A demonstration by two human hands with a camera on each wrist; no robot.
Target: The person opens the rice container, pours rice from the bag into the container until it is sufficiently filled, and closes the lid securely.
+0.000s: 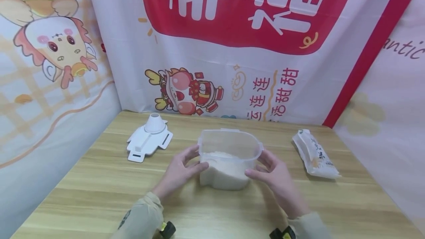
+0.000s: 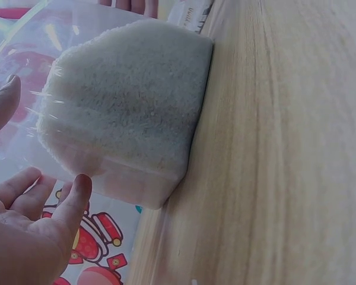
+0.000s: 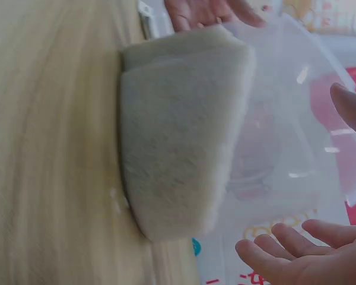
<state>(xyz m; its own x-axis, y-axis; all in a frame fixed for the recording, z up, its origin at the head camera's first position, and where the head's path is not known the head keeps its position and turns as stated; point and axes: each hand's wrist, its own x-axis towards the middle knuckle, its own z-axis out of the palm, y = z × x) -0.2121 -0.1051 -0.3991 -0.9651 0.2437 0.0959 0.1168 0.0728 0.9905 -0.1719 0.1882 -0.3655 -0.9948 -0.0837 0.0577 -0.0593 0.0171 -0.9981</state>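
A clear plastic container [image 1: 229, 143] stands upright on the table, partly filled with white rice [image 2: 124, 101] whose surface slopes. At its left side is my left hand [image 1: 184, 169], thumb in front and loosely bent fingers along the wall. In the left wrist view, the left fingertips [image 2: 80, 187] overlap the container's lower side edge. My right hand [image 1: 273, 176] is at the opposite side, thumb toward the front. Its fingers [image 3: 279, 246] spread loosely beside the wall in the right wrist view, not wrapped round it.
On the wooden table [image 1: 99, 194], a white lid with a cone-shaped spout [image 1: 149, 137] lies at the back left. A printed white plastic bag [image 1: 315, 154] lies at the right. Printed cloth [image 1: 132, 47] hangs behind the table and along both sides.
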